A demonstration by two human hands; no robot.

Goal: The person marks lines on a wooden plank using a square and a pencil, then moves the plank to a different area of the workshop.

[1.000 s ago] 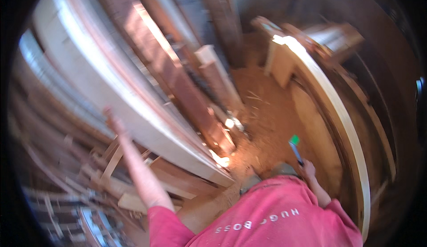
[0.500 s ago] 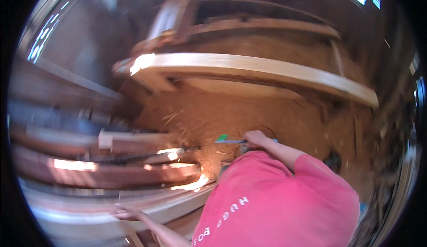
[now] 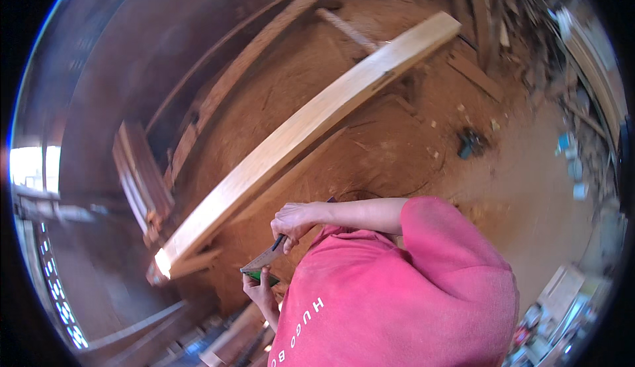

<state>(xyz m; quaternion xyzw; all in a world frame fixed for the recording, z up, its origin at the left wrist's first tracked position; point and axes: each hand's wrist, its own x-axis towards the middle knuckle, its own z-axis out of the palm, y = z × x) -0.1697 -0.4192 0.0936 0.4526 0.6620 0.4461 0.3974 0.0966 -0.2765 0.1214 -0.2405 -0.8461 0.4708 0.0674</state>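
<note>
My right hand (image 3: 294, 223) is closed around the far part of a try square, in front of my chest. The square has a pale metal blade (image 3: 263, 259) with graduation marks and a green stock (image 3: 266, 278). A short dark stick-like piece (image 3: 279, 241) shows beside the right fingers; its kind is unclear. My left hand (image 3: 262, 294) grips the green end from below, its thumb raised against the blade. The left wrist is partly hidden by my pink shirt.
A long pale timber beam (image 3: 311, 125) lies slantwise ahead, over a floor of brown sawdust. Another beam (image 3: 241, 73) is behind it, with dark planks (image 3: 142, 175) at left. A dark power tool-like object (image 3: 471, 143) sits at right, and scrap wood lines the far right.
The view has swung round, so the beam now slants. My left hand, earlier outstretched and empty at lower left, has come to the green end of the square, which my right hand still holds.
</note>
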